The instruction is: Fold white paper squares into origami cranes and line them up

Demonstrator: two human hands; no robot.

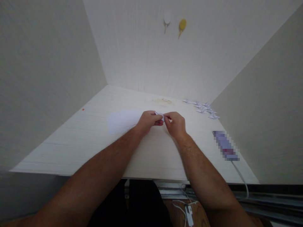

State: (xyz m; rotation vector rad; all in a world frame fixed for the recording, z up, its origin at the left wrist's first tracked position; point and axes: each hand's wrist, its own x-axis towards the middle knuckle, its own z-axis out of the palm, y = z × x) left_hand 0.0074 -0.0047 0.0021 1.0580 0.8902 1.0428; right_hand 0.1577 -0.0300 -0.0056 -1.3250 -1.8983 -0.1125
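Note:
A small folded piece of white paper [160, 115] is held between my two hands, just above the white tabletop. My left hand [150, 119] pinches it from the left, thumb on top and fingers beneath. From the right, my right hand [175, 123] grips its other side between thumb and forefinger. Much of the paper is covered by my fingers, so its full shape cannot be made out. Flat white paper sheets [121, 122] lie on the table left of my left hand, partly behind the wrist.
Several small folded white paper figures [204, 108] stand at the back right. A blurred-out phone-like object [226, 146] with a white cable [241, 176] lies at the right. Walls enclose three sides. A power strip [189, 216] sits on the floor below the table edge.

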